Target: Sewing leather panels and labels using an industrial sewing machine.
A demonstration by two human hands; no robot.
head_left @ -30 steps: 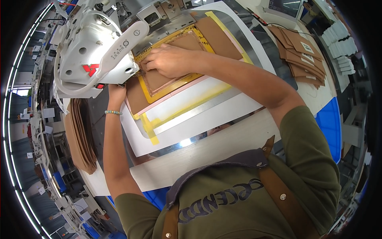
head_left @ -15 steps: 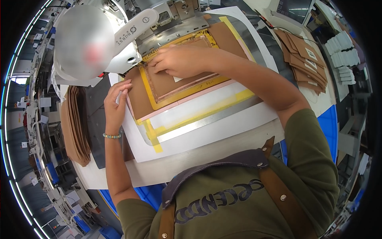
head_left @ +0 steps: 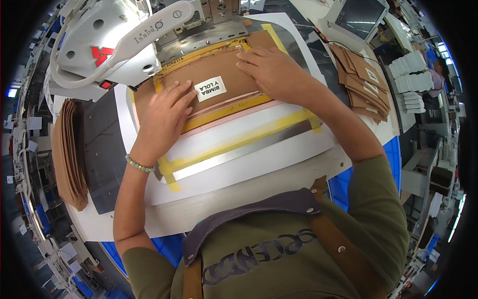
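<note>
A brown fabric panel (head_left: 219, 70) lies flat in a yellow rectangular frame (head_left: 226, 111) under a white sewing machine (head_left: 94, 50). On the panel sits a white label (head_left: 210, 89) with dark print, between my two hands. My left hand (head_left: 164, 114) rests on the left part of the panel and frame, fingers stretched toward the label. At the right side, my right hand (head_left: 275, 74) lies with its fingers spread over the panel and the frame's inner edge. Neither hand grips anything. My palms hide parts of the frame's left and right sides.
Folded brown pieces (head_left: 71, 154) stand at the left. More brown pieces with white labels (head_left: 361, 82) are piled at the right, near a screen (head_left: 359, 19). A white sheet and a metal plate edged with yellow tape (head_left: 239, 141) lie under the frame. White bundles (head_left: 404, 74) sit farther right.
My right hand has slid to the right, uncovering the white label. My left hand has come from the panel's left edge onto the panel and frame. The view has shifted slightly.
</note>
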